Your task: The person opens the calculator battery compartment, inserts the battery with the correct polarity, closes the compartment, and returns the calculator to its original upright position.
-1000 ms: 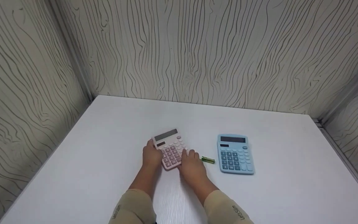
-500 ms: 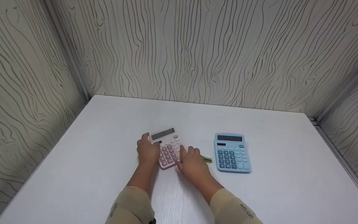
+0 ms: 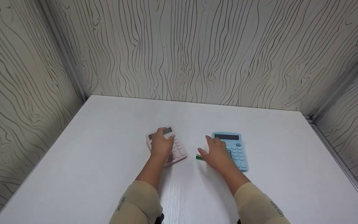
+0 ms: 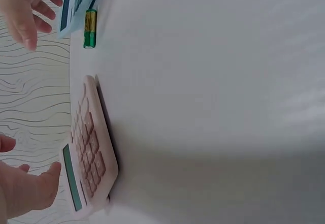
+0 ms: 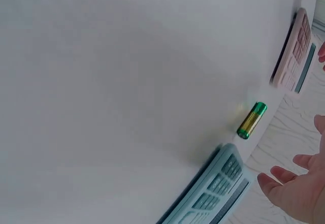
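A pink calculator lies face up and turned at an angle on the white table. My left hand hovers over it with loose fingers and hides part of its screen and keys; the left wrist view shows a gap between that hand and the keys. To the right lies a blue calculator, partly covered in the head view by my right hand. That hand is raised with its fingers spread, holding nothing. A green and gold battery rests on the table between the calculators, partly hidden under the right hand in the head view.
The white table ends at a back wall panel with a wood-grain pattern. Similar panels stand on the left and right, with metal edging along the corners.
Both hands have let go of the pink calculator. The left hand has moved up over it. The right hand has moved right, above the battery and the blue calculator's left side.
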Tool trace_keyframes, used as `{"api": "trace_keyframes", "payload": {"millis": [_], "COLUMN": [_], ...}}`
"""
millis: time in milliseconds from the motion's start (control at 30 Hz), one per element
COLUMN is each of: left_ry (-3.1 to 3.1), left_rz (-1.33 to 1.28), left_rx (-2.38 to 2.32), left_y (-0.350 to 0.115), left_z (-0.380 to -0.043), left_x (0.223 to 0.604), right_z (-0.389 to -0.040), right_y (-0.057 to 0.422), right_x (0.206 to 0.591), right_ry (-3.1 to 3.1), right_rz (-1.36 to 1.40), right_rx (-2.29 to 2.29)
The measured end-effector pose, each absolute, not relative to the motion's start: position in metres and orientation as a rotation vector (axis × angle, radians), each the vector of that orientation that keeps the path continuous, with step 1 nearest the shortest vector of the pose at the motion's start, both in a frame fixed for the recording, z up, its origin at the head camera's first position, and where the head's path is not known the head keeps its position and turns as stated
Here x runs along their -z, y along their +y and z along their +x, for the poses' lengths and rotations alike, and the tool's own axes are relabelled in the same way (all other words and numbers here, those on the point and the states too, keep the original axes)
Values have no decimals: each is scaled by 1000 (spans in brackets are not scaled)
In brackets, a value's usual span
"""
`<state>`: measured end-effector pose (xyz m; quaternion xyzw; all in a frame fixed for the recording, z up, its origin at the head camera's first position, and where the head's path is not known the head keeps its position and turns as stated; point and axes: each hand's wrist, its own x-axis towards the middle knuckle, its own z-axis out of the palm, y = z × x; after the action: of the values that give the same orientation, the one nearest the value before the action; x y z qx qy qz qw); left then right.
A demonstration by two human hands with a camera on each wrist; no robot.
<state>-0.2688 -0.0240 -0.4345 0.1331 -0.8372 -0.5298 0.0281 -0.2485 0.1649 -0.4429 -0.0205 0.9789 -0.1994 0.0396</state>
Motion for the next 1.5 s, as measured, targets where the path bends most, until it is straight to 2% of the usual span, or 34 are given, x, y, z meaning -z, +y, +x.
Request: {"api": "trace_keyframes", "payload": {"millis": [267, 733, 1033, 1500], "left_ry": [-2690, -2716, -2789, -2942], "left_rz": [222, 111, 90, 67], "left_rx": [1737, 2010, 2073, 2091], "left_y": [7, 55, 83, 106], "left_z": [-270, -263, -261, -254], "left_x": [433, 435, 442, 442], "right_z": [-256, -250, -244, -241], "right_y": [214, 263, 278, 276], "right_x": [433, 437, 448, 457], "right_ry": [2973, 2858, 2761, 2687], "right_rz": [48, 299, 413, 429], "right_rx": [722, 848, 969, 1088]}}
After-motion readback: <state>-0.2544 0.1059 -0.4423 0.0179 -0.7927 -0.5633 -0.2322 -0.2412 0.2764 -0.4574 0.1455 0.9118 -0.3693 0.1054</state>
